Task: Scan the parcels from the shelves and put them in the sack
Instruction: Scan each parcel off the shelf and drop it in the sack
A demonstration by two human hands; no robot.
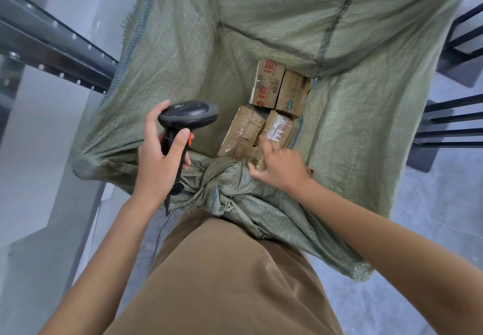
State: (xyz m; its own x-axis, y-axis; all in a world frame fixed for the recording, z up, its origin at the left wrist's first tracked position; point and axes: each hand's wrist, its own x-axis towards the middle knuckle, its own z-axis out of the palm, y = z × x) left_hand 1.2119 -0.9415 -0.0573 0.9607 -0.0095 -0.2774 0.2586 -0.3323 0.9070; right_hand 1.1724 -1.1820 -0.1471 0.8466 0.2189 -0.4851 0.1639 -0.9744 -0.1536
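green sack (261, 34) holds parcels (266, 115); left hand (156, 162) grips scanner (187, 115).

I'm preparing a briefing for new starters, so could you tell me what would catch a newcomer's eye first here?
The big green woven sack fills the view, with brown taped parcels at its bottom. The left hand grips a black barcode scanner over the sack's near-left edge, and the right hand reaches in among the parcels.

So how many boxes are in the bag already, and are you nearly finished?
At least four taped cardboard parcels already lie at the bottom of the green sack. Right now the left hand grips the scanner, and the right hand reaches down inside the sack, fingers spread over a parcel. The shelves' contents aren't visible, so I cannot tell how many remain.
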